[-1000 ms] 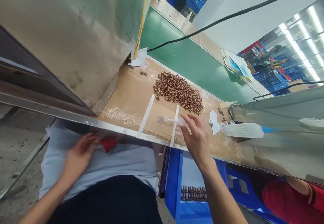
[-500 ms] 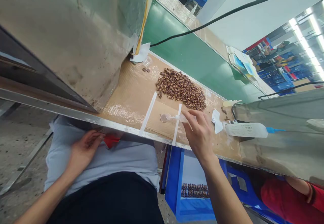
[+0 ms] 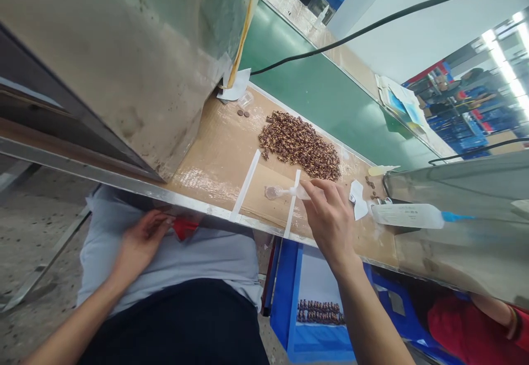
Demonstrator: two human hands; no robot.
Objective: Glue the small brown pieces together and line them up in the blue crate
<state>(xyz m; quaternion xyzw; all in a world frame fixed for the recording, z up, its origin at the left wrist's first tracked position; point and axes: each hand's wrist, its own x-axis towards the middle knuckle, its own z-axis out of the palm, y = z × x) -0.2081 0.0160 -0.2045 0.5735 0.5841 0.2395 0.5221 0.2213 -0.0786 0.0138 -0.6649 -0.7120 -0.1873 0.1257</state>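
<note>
My right hand (image 3: pixel 333 213) is closed round a small translucent squeeze bottle (image 3: pixel 303 191), lying nearly flat over the bench. Its narrow nozzle points left and meets a small round patch of clear, wet-looking stuff (image 3: pixel 273 192) on the cardboard between two white tape strips. My left hand (image 3: pixel 144 239) rests low, by my lap below the bench edge, with fingers curled and thumb against them; whatever it may hold is too small to make out. Just right of its fingertips shows a piece of red material (image 3: pixel 184 227). A heap of small brown-and-gold pieces (image 3: pixel 300 145) lies behind the patch.
A larger white bottle with a blue tip (image 3: pixel 409 216) lies at right beside crumpled white paper (image 3: pixel 358 200). Two dark discs (image 3: pixel 243 114) lie at left. Metal housings (image 3: pixel 124 67) flank the bench. Below stands a blue crate (image 3: pixel 322 348) with rows of pieces. A person's red sleeve (image 3: pixel 467 323) shows at right.
The whole view has shifted slightly, so things sit a little further right. My right hand keeps the bottle's nozzle at the clear patch, and my left hand holds the same pose.
</note>
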